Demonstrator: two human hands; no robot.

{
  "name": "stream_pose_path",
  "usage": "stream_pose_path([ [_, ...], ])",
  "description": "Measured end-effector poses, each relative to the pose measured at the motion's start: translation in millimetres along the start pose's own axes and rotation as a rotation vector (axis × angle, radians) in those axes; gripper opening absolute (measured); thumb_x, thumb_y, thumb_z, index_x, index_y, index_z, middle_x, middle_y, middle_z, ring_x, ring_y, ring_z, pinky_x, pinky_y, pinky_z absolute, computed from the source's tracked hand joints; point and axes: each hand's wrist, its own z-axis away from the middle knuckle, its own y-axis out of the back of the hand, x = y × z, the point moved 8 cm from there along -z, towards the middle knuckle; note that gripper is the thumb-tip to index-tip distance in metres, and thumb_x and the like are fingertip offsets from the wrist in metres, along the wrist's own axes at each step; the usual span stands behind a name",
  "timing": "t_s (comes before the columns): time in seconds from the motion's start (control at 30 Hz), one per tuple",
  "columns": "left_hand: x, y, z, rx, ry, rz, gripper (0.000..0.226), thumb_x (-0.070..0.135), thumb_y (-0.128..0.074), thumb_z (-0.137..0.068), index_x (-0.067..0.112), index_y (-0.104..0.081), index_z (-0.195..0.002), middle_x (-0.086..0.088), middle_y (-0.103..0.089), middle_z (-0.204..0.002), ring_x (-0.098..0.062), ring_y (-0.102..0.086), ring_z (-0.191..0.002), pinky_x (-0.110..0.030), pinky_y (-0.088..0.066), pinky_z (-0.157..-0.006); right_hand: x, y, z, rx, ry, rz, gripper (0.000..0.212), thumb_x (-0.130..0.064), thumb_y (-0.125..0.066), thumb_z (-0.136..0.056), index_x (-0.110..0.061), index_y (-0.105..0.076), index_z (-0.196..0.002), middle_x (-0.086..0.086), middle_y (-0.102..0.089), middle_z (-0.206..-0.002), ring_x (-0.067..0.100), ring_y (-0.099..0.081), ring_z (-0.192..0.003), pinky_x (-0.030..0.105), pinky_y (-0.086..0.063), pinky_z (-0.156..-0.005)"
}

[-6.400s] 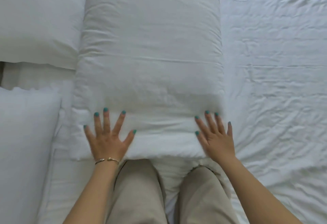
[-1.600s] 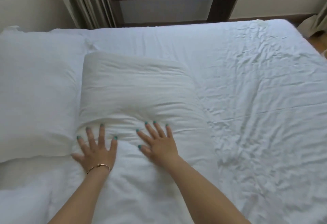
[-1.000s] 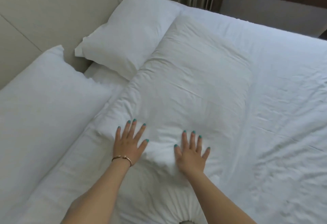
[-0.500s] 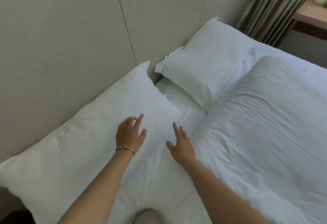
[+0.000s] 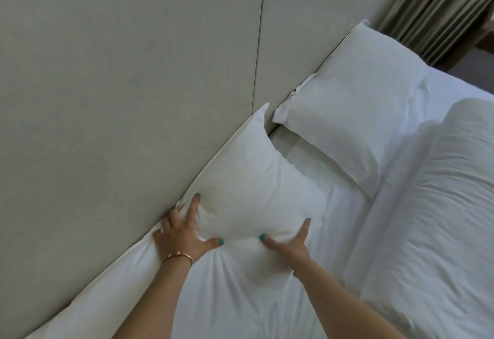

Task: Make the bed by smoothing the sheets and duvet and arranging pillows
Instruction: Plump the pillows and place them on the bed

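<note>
against headboard (image 5: 128,103), both hands gripping near pillow (image 5: 248,178)

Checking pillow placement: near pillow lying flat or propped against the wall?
Propped. The near pillow leans along the wall, bunched where the left hand and right hand squeeze it.

I saw the near pillow (image 5: 256,178) as matt white cloth, creased where my hands pressed it, and the far pillow (image 5: 355,114) at two o'clock looked smoother. The wall panel (image 5: 128,71) was matt, finely textured grey-beige; my bracelet (image 5: 177,257) was shiny gold-coloured metal.
</note>
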Motion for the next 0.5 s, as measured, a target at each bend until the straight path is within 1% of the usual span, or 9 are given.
stream_pose_path([
  [0.1,-2,-8,-7,0.063,-0.028,0.038,0.131,0.093,-0.053,-0.023,0.048,-0.025,-0.143,-0.008,-0.048,-0.105,-0.031,-0.053,-0.087,-0.042,-0.043,-0.067,4,4,-9,-0.018,0.015,-0.079,0.144,-0.044,-0.090,-0.061,-0.044,0.028,-0.145,0.009,-0.027,-0.157,0.034,-0.037,-0.137,0.043,-0.035,-0.107],
  [0.17,-2,-15,-9,0.059,-0.039,0.041,0.131,0.089,-0.059,-0.021,0.044,-0.032,-0.141,-0.009,-0.048,-0.097,-0.032,-0.053,-0.081,-0.042,-0.043,-0.063,3,1,-10,-0.026,0.024,-0.127,0.147,-0.043,-0.092,-0.058,-0.046,0.027,-0.144,0.008,-0.029,-0.156,0.033,-0.039,-0.136,0.043,-0.035,-0.107],
  [0.27,1,-19,-14,-0.004,-0.008,0.019,0.131,0.084,-0.070,-0.024,0.043,-0.032,-0.142,-0.009,-0.049,-0.100,-0.033,-0.055,-0.087,-0.043,-0.044,-0.068,-3,-3,-12,-0.021,0.095,-0.159,0.154,-0.051,-0.091,-0.041,-0.053,0.024,-0.142,0.009,-0.032,-0.152,0.031,-0.042,-0.132,0.043,-0.036,-0.109],
  [0.3,2,-19,-16,-0.034,0.010,0.011,0.130,0.082,-0.072,-0.027,0.043,-0.030,-0.143,-0.009,-0.049,-0.103,-0.033,-0.056,-0.090,-0.043,-0.046,-0.070,-3,-3,-13,-0.017,0.128,-0.150,0.152,-0.050,-0.091,-0.041,-0.054,0.022,-0.143,0.009,-0.032,-0.151,0.030,-0.043,-0.130,0.042,-0.037,-0.109],
  [0.33,4,-17,-17,-0.058,0.018,0.010,0.128,0.081,-0.073,-0.031,0.043,-0.028,-0.145,-0.008,-0.049,-0.105,-0.032,-0.056,-0.093,-0.042,-0.047,-0.072,-4,-2,-12,-0.015,0.164,-0.141,0.149,-0.047,-0.092,-0.045,-0.055,0.021,-0.143,0.008,-0.031,-0.150,0.028,-0.043,-0.129,0.041,-0.038,-0.108],
  [0.4,11,-10,-15,-0.086,0.015,0.049,0.125,0.077,-0.076,-0.037,0.042,-0.025,-0.146,-0.007,-0.049,-0.106,-0.031,-0.057,-0.096,-0.039,-0.048,-0.073,-6,1,-8,-0.011,0.241,-0.113,0.142,-0.044,-0.092,-0.052,-0.063,0.020,-0.138,0.005,-0.031,-0.148,0.026,-0.043,-0.129,0.040,-0.040,-0.106],
  [0.43,14,-4,-14,-0.083,0.011,0.085,0.122,0.075,-0.078,-0.040,0.043,-0.025,-0.145,-0.006,-0.049,-0.106,-0.031,-0.058,-0.097,-0.038,-0.048,-0.072,-7,2,-5,-0.013,0.279,-0.106,0.139,-0.043,-0.091,-0.053,-0.067,0.019,-0.134,0.001,-0.032,-0.144,0.024,-0.043,-0.129,0.039,-0.041,-0.105],
  [0.5,20,11,-9,-0.050,-0.007,0.159,0.115,0.072,-0.079,-0.045,0.047,-0.024,-0.144,-0.001,-0.051,-0.106,-0.027,-0.059,-0.099,-0.034,-0.046,-0.067,-9,5,3,-0.027,0.353,-0.100,0.131,-0.036,-0.088,-0.059,-0.070,0.015,-0.133,-0.011,-0.029,-0.136,0.019,-0.041,-0.128,0.035,-0.041,-0.104],
])
